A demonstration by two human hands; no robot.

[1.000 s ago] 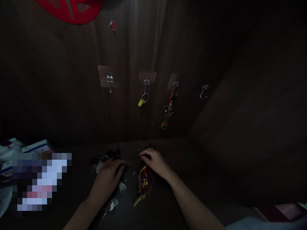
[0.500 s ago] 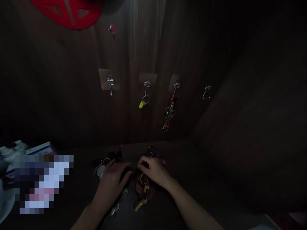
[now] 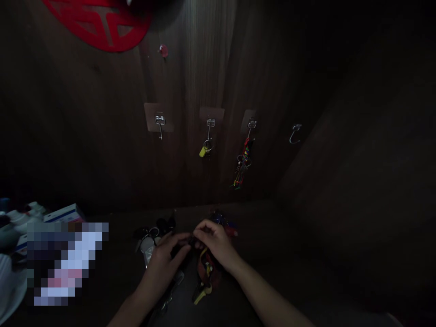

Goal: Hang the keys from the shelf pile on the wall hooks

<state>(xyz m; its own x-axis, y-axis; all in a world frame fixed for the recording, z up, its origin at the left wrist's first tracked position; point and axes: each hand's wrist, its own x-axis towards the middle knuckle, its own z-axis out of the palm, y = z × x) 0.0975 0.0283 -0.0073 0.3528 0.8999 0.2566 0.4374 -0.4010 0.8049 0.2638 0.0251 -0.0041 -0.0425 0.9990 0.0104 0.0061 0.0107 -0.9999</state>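
Note:
My left hand (image 3: 166, 254) and my right hand (image 3: 215, 240) meet low over the dark shelf, fingertips pinched around a small dark part. Below my right hand, a bunch of keys (image 3: 206, 277) with a yellow loop and a reddish-brown piece runs up to its fingers. The part between the fingertips is too dark to make out. Behind my left hand lies another key bunch (image 3: 148, 245) with a round silvery tag and black pieces, partly covered. A metal clip (image 3: 179, 277) lies beneath my left hand. Blue and red items (image 3: 230, 227) lie behind my right hand.
On the back panel are a bare left hook (image 3: 160, 127), a hook with yellow-tagged keys (image 3: 205, 149), a hook with a colourful beaded keyring (image 3: 243, 161), and a bare right hook (image 3: 295, 134). Boxes (image 3: 64, 213) and white bottles (image 3: 20, 220) stand at left. A red decoration (image 3: 116, 38) hangs above.
My left fingertips have come right to meet those of my right hand, which have closed together. The key bunch below has shifted and looks narrower. The view has moved slightly.

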